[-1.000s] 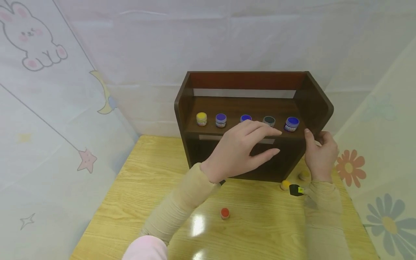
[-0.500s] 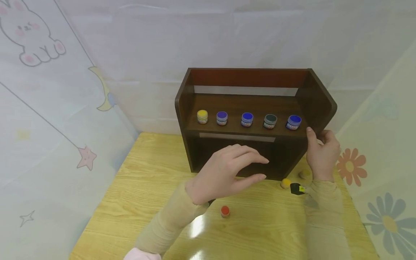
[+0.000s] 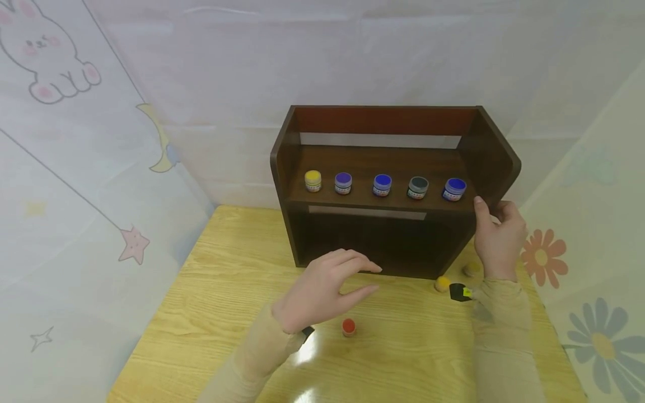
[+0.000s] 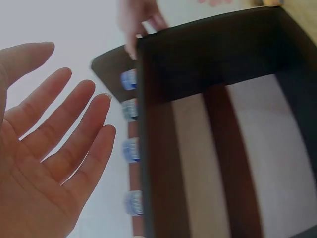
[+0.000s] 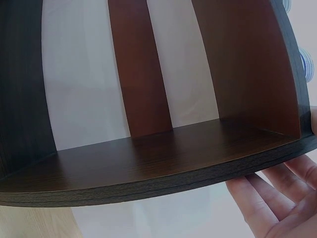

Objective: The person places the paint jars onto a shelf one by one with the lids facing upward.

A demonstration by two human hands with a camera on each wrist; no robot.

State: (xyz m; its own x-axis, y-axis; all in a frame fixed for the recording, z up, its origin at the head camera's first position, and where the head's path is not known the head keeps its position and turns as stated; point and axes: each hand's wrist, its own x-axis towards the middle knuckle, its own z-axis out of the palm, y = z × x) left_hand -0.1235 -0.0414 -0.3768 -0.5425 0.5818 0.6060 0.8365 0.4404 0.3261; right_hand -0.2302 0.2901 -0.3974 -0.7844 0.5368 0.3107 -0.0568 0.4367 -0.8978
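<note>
A dark brown wooden shelf [image 3: 373, 207] stands on the table, with a row of small paint jars on its upper board. From left to right they are a yellow jar [image 3: 313, 181], a purple jar [image 3: 343, 183], a blue jar [image 3: 382, 184], a dark green-grey jar [image 3: 418, 187] and another blue jar [image 3: 454, 190]. My right hand [image 3: 500, 238] grips the shelf's right side panel, thumb at the front edge and fingers [image 5: 282, 191] along the outer face. My left hand [image 3: 327, 291] hovers before the shelf, fingers spread and holding nothing, near a red-lidded jar [image 3: 349, 327].
By the shelf's lower right corner sit a yellow jar [image 3: 443, 284] and a paler yellowish jar [image 3: 471, 270], partly beside my right wrist. The wooden table [image 3: 201, 291] meets printed cloth walls [image 3: 403, 56] at the back and sides.
My left hand has drawn down and left from in front of the jar row, uncovering the middle jars. The right hand keeps its hold on the shelf; the jars stay in place.
</note>
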